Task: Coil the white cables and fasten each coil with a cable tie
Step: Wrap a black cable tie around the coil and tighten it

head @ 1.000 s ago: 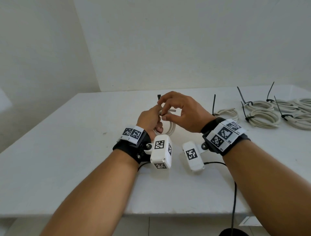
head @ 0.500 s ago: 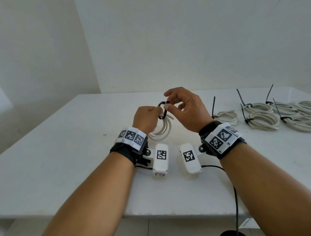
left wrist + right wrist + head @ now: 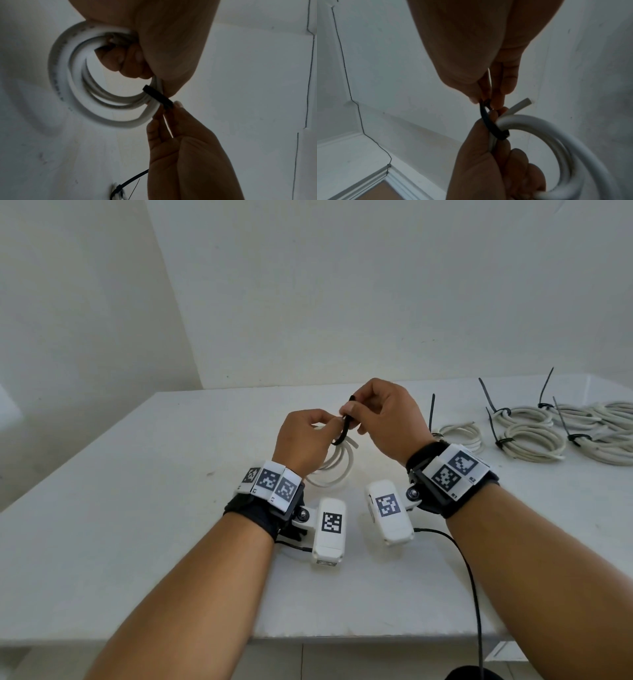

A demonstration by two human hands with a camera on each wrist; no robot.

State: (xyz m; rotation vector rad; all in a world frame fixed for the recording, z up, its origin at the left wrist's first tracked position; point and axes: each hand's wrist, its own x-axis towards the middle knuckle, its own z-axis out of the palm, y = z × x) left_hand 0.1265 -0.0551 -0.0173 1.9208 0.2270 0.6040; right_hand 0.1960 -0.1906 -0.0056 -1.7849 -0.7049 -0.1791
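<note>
Both forearms reach forward over the white tabletop, wrists raised and the hands meeting just above its middle. The left hand is curled into a fist, its grip clamped on one side of the white cable coil, which hangs below the fist with its lower loops close to the tabletop; whether they touch it is unclear. The right hand arches over from the other side, thumb and forefinger pinching the black cable tie, which bends round the bundled strands beside the left thumb. Compared with half a second ago, the right hand's grip sits higher on the tie and the loop looks drawn closer to the coil, while the left fist has barely shifted. To the right lie finished coils, each with a black tie tail sticking up; the farthest are cut off by the frame edge. The tie's head is hidden behind the fingers, and both wrist views are dim.
</note>
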